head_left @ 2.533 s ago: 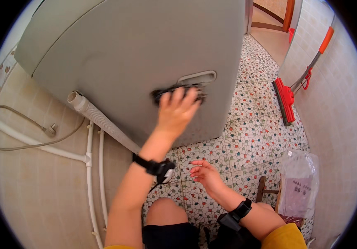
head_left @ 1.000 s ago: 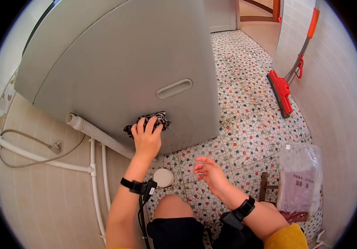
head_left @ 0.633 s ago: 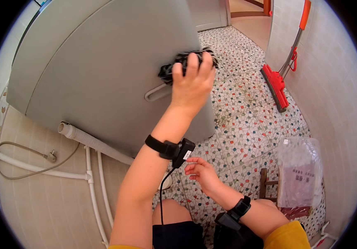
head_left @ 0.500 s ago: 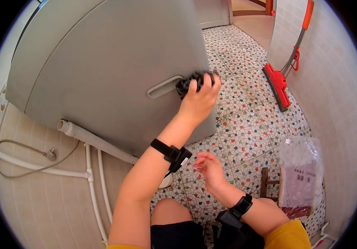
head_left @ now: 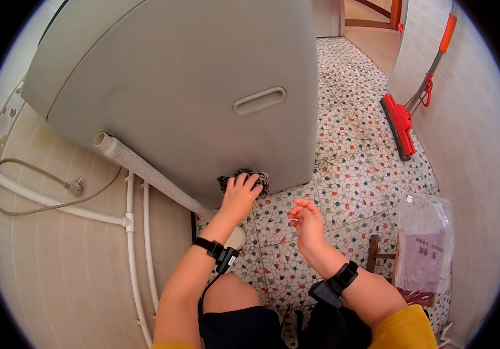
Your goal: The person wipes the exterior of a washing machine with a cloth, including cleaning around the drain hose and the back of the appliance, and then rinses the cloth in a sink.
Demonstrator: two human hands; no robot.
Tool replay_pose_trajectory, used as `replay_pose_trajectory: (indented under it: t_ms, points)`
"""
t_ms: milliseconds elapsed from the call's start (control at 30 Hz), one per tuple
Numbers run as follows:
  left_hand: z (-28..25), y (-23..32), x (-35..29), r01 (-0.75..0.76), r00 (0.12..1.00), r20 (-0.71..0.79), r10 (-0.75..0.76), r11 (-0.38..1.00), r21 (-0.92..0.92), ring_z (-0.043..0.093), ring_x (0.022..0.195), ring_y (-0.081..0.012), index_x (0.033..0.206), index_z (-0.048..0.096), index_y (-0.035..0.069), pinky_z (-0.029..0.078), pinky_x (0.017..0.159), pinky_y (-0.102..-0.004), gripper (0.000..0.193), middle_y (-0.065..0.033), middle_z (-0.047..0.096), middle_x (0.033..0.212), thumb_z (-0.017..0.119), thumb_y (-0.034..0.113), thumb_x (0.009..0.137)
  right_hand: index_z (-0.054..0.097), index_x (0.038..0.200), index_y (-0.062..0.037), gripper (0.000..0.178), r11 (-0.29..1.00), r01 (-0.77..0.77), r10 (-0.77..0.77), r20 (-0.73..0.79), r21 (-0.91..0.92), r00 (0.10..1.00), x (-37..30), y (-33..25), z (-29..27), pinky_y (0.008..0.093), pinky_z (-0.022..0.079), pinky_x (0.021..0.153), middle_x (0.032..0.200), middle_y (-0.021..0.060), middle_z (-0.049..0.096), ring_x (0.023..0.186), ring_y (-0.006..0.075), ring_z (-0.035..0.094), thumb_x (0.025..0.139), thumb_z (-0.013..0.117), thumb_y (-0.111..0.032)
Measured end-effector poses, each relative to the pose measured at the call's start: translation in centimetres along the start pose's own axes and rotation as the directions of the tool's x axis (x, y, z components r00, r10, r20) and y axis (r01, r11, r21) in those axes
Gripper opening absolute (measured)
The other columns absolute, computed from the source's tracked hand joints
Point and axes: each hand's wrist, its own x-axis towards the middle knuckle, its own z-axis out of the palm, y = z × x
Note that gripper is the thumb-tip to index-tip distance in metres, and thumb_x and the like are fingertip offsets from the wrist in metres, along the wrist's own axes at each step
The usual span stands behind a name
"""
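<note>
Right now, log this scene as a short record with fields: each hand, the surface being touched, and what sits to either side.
Left hand: fingers over a crumpled black-and-white patterned cloth
Contact surface: large smooth grey appliance panel, low down, below its long rounded recessed handle
Right hand: holding nothing, fingers loosely curled, above the multicoloured stone-patterned floor
Left side: ribbed off-white hose, grey power cord with plug, white pipes
Right side: mop with a wide red head, clear plastic bag

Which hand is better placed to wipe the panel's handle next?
Probably the left hand: it holds the cloth against the grey panel, below the handle. The right hand looks empty, off the panel.
</note>
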Motion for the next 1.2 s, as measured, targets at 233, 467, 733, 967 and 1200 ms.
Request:
replay_pose_trajectory:
  t_ms: [233,467,733,967,1200]
  points:
    - [-6.0,1.3,6.8,0.199,0.765,-0.624,-0.157,0.98,-0.002,0.041,0.102,-0.0276,0.099,0.055,0.014,0.034,0.081,-0.0415,0.036,-0.004,0.047,0.113,0.061,0.003,0.065,0.05,0.1,-0.0059,0.022,0.998,0.008,-0.01,-0.018,-0.063,1.0,1.4,1.9,1.6,0.0231,0.038,0.064,0.075,0.0003,0.054,0.07,0.0105,0.051,0.081,0.04,-0.001]
    - [2.2,0.7,7.7,0.048,0.882,-0.441,0.166,0.899,0.435,0.04,0.103,-0.0192,0.097,0.055,0.019,0.031,0.082,-0.0366,0.022,0.0029,0.046,0.108,0.053,0.023,0.075,0.05,0.1,-0.0063,0.022,0.995,0.085,-0.084,0.019,-0.044,0.996,1.4,1.9,2.2,0.0227,0.038,0.063,0.075,0.0,0.054,0.07,0.0102,0.051,0.081,0.04,-0.002]
    - [3.5,1.3,5.8,-0.061,0.959,-0.249,0.133,0.958,0.279,0.043,0.103,-0.0185,0.094,0.056,0.018,0.032,0.082,-0.0375,0.02,0.003,0.049,0.104,0.054,0.019,0.074,0.051,0.098,-0.0062,0.02,0.998,0.039,-0.039,0.01,-0.041,0.999,1.0,1.2,0.7,0.0226,0.037,0.064,0.075,-0.0002,0.053,0.071,0.0101,0.051,0.082,0.04,-0.002]
    - [-0.1,0.3,9.6,0.18,0.747,-0.658,0.094,0.924,0.336,0.041,0.099,-0.019,0.091,0.056,0.021,0.03,0.079,-0.0371,0.02,0.0053,0.05,0.104,0.057,0.016,0.071,0.051,0.097,-0.0064,0.02,0.999,0.004,-0.003,0.011,-0.044,1.0,1.2,0.3,1.3,0.0232,0.037,0.065,0.074,-0.0005,0.053,0.07,0.0105,0.051,0.081,0.04,-0.001]
    - [7.9,1.8,5.6,-0.038,0.948,-0.285,0.141,0.94,0.338,0.042,0.101,-0.0198,0.094,0.054,0.02,0.032,0.081,-0.0388,0.024,0.003,0.048,0.107,0.057,0.018,0.071,0.052,0.097,-0.0047,0.024,0.999,0.034,-0.034,0.024,0.008,0.999,0.6,0.8,1.2,0.0216,0.037,0.06,0.074,0.0005,0.054,0.067,0.0091,0.049,0.077,0.04,0.001]
